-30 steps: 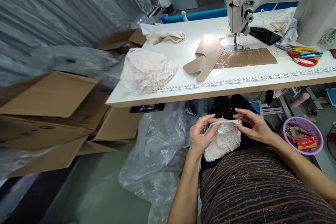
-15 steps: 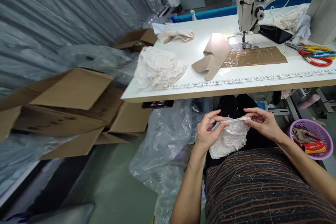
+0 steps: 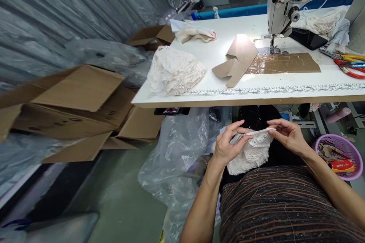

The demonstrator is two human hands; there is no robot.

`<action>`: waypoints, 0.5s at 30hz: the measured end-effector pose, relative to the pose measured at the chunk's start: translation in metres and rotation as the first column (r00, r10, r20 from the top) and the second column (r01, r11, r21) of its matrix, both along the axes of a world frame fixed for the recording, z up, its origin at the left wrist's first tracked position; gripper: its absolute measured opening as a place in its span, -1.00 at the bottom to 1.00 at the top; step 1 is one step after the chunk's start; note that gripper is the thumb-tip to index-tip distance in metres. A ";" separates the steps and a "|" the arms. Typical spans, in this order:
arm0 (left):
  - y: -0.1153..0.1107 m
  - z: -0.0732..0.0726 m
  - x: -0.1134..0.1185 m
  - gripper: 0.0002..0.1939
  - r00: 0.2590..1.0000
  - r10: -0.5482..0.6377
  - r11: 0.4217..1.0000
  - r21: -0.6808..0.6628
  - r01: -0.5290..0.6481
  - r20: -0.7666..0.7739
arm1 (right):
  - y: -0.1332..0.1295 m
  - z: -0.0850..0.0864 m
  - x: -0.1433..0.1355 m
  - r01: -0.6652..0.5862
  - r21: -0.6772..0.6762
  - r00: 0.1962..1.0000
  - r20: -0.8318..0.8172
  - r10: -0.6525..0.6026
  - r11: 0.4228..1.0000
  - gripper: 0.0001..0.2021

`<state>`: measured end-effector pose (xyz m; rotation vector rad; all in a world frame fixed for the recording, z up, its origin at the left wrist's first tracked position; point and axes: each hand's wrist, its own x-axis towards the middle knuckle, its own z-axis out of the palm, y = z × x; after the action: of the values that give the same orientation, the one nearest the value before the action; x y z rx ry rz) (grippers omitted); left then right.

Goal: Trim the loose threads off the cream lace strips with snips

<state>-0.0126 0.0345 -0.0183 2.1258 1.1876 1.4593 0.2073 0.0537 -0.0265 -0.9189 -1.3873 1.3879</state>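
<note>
Over my lap, a piece of white lace fabric point(image 3: 252, 155) hangs between my two hands, its top edge stretched level. My left hand point(image 3: 228, 144) pinches the left end of that edge between thumb and fingers. At the other end, my right hand point(image 3: 288, 136) grips the edge the same way. The lower part of the lace drapes down onto my dark clothing. Above the hands is the front edge of a white sewing table point(image 3: 256, 100), with a sewing machine point(image 3: 276, 7) standing on its right part.
On the table lie a white lace pile point(image 3: 175, 70), a brown paper pattern piece point(image 3: 239, 59), a folded cloth point(image 3: 196, 33) and red-handled scissors point(image 3: 349, 68). Open cardboard boxes point(image 3: 80, 102) and clear plastic point(image 3: 171, 152) fill the left. A purple basket point(image 3: 355, 155) stands at right.
The view has shifted slightly, so the table items sit a little further right. Both hands keep hold of the lace edge, which now slopes slightly up to the right.
</note>
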 end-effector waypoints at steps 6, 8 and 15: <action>0.003 -0.006 0.004 -0.58 0.985 -0.025 0.974 -0.216 0.062 0.170 | 0.004 0.004 -0.006 -0.130 0.066 0.983 0.137 0.120 0.989 -0.57; 0.006 -0.010 0.006 -0.58 0.959 -0.049 0.938 -0.318 0.140 0.279 | 0.009 0.007 -0.010 -0.154 0.071 0.974 0.180 0.139 0.986 -0.64; 0.012 -0.018 -0.003 -0.75 0.898 0.166 0.953 -0.299 -0.040 0.408 | 0.021 0.022 -0.013 -0.284 -0.102 0.958 0.022 0.288 0.953 -0.74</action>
<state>-0.0153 0.0464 -0.0362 1.4702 1.2584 1.5847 0.1943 0.0749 -0.0049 -0.8321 -1.5372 1.6757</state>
